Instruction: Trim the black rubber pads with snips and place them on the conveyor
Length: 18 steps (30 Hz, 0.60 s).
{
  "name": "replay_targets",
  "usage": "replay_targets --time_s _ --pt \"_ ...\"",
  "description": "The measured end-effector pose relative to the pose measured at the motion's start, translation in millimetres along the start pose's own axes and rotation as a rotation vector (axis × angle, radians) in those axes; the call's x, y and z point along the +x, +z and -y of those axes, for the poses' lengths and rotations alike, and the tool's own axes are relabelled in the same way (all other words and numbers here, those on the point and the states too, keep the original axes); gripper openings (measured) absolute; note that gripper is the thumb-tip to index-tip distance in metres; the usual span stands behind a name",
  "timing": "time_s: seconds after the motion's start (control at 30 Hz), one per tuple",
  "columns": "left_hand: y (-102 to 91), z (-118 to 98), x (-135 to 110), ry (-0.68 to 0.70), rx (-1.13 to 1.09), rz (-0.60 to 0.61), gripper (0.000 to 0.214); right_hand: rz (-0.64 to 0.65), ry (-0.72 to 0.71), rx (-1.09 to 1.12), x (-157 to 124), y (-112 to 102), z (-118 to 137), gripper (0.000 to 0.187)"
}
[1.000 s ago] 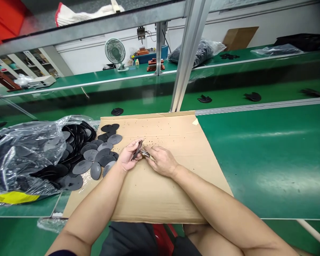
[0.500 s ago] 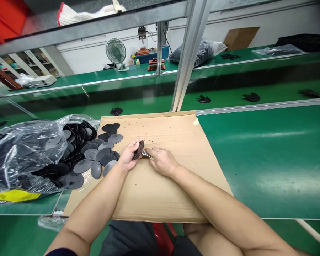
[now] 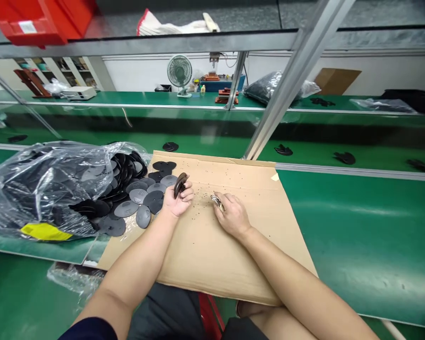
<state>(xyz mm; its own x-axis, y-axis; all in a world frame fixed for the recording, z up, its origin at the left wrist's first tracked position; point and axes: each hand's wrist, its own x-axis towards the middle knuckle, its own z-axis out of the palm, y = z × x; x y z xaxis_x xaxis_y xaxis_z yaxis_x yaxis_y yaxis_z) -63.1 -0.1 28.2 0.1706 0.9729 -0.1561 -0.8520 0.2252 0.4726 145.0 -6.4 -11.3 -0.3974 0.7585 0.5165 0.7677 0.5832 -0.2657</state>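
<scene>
My left hand [image 3: 179, 200], palm turned up, grips a few black oval plastic pieces [image 3: 180, 185] held on edge. In my right hand [image 3: 233, 215] is a small pair of metal nippers [image 3: 216, 201]; the fingers wrap round the handles, which are mostly hidden. The nippers' tip is apart from the black pieces. Both hands are over a cardboard sheet [image 3: 212, 259], and tiny black bits lie scattered between and beyond them. Left of my left hand, many loose black oval pieces [image 3: 138, 196] overlap in a pile.
A clear plastic bag [image 3: 56, 179] full of black pieces lies open at the left. Behind the cardboard, a metal post [image 3: 279, 94] slants up to a shelf rail. Small black clusters [image 3: 283, 150] sit on the green strip beyond. A red bin [image 3: 38, 23] is overhead.
The nippers have come away from the black pieces, and my hands have moved apart. My left hand has turned its palm upward. The camera view has also shifted.
</scene>
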Motion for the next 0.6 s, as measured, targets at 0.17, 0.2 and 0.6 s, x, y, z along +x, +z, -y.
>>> replay_targets --time_s 0.17,0.2,0.6 --pt "-2.3 -4.2 0.3 -0.013 -0.1 0.034 0.025 0.021 -0.025 -0.04 8.1 0.6 11.2 0.029" --pt "-1.8 -5.9 1.3 -0.014 -0.115 0.025 0.025 0.019 -0.044 -0.023 9.6 0.7 14.1 0.027" --pt "-0.9 -40.7 8.6 0.339 -0.337 -0.289 0.018 0.362 -0.482 0.263 37.8 21.5 79.6 0.026"
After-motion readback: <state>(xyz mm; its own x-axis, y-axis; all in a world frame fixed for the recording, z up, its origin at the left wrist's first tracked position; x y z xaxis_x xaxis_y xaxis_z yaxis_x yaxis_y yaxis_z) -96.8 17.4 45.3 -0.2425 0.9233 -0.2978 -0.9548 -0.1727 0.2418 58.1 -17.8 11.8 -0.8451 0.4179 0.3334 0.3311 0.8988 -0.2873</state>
